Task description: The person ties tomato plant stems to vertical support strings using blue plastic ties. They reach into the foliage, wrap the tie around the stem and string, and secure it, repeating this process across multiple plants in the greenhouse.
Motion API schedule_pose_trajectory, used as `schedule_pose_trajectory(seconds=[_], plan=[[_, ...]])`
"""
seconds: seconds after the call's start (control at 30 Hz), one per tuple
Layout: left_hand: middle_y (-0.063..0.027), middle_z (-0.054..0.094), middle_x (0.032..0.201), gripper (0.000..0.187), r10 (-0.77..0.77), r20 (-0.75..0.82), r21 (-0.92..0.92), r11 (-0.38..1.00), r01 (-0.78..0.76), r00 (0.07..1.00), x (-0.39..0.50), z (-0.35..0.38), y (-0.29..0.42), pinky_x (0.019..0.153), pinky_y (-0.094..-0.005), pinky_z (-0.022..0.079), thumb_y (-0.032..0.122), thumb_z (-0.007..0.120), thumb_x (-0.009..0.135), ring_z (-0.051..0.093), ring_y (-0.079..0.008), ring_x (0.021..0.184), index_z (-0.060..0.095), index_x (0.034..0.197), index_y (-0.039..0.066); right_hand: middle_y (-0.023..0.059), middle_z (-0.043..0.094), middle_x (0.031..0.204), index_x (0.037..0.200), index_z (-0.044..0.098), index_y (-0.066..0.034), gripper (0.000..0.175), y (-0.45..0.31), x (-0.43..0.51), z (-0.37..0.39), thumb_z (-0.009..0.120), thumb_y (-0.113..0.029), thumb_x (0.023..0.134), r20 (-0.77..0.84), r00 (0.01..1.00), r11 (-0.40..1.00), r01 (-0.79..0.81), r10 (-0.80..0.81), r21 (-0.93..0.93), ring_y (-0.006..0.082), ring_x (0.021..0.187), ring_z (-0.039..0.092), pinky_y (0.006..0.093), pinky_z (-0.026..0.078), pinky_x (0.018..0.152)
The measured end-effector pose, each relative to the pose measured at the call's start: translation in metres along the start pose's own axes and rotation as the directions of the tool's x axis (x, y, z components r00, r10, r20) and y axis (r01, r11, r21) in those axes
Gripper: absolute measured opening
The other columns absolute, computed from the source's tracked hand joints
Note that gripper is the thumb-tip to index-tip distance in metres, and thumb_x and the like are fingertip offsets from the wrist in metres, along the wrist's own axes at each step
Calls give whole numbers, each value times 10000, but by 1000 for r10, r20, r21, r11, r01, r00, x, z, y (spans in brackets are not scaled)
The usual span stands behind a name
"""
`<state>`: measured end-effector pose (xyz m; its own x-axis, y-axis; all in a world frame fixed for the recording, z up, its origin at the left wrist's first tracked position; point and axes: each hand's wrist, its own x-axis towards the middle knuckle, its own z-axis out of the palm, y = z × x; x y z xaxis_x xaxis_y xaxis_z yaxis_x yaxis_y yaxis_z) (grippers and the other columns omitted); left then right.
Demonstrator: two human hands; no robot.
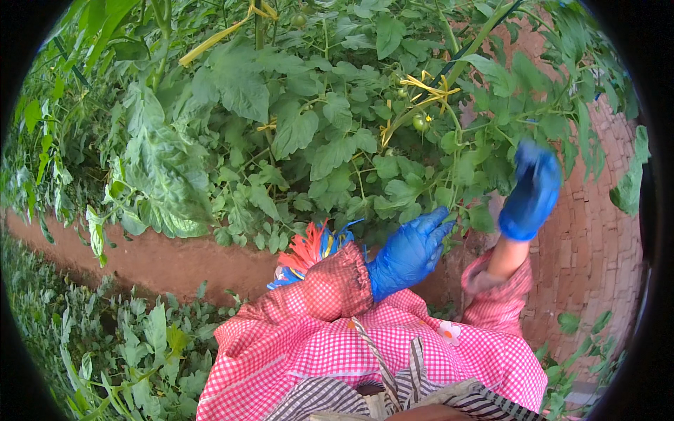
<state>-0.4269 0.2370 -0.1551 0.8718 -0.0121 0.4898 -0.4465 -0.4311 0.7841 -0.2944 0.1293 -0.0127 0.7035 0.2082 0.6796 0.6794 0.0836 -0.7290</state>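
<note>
My left hand [408, 255], in a blue glove, reaches to the lower leaves of a tomato plant [337, 110]. Its fingertips are beside a thin green stem, and whether they grip it I cannot tell. My right hand [532, 189], also blue-gloved, is raised at the right of the plant, over the brick path. Motion blurs its fingers, so anything in them is hidden. A bunch of red, blue and yellow plastic strips [310, 250] sticks out behind my left cuff. Yellow ties [430, 92] bind a stem to a dark stake above a green tomato [420, 122].
A brick path [595, 237] runs along the right. Bare soil [210, 268] lies between the tomato row and more low plants [152, 352] at lower left. Another yellow tie [216, 42] hangs at upper left. My pink checked apron [379, 342] fills the bottom.
</note>
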Motion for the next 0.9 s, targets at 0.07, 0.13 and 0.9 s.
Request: schedule_pose_trajectory(seconds=[0.07,0.13,0.9], plan=[[-261,456,1329,472,12,-5,-19,1000,-12,1000,-2,8,0,968,-434,449,91,569,828,512,-406,1164,494,1287,15,130,636,1147,1133,599,18,304,25,46,-8,465,-182,947,35,990,987,-136,134,80,208,1036,608,310,433,915],[-263,449,1335,482,38,-24,-21,999,-39,999,-3,16,-1,966,-433,451,83,560,828,510,-407,1166,481,1297,7,128,578,1270,1239,533,17,365,63,103,-13,449,-213,969,344,900,962,-236,269,-135,222,1186,535,336,378,1018],[-250,441,1355,516,-50,-24,-96,994,47,998,-4,37,-21,994,-447,423,55,510,832,496,-402,1188,440,1343,30,-26,668,856,1012,669,-122,291,194,187,54,646,-385,891,571,194,557,-602,797,-573,57,643,546,193,424,550]])
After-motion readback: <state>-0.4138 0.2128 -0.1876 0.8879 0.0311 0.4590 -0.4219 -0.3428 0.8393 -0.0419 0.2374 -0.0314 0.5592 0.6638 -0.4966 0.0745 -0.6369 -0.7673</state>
